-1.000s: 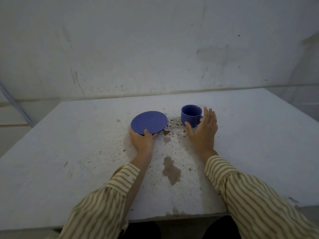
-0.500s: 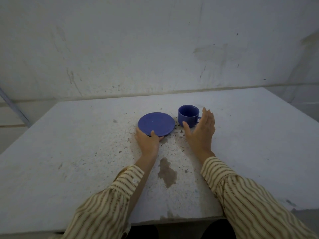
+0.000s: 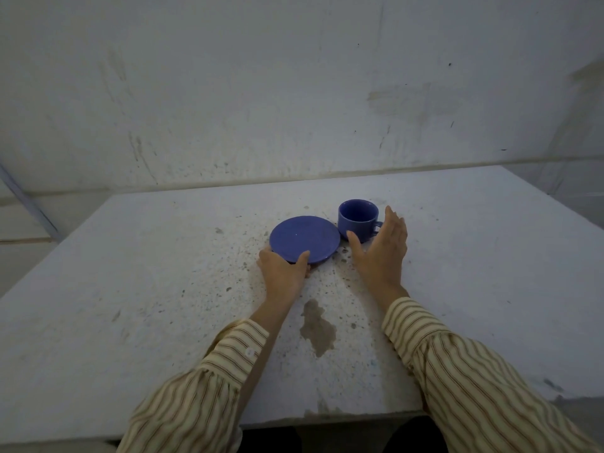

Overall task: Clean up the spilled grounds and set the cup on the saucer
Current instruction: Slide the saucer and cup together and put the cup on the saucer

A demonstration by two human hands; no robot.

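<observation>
Blue round ceramic saucer, pinched at its near rim by my left hand, has slid right until it sits just beside the blue ceramic cup on the speckled white table, my right hand open and empty beside it, ready for the lift.

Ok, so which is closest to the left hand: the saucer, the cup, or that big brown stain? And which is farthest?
From the left hand, in the head view:
1. Blue saucer: the hand grips its near edge, so they touch.
2. Brown stain: on the table, nearer the person, just right of the left wrist.
3. Blue cup: farthest, beyond the saucer's right side, next to the right hand.
</observation>
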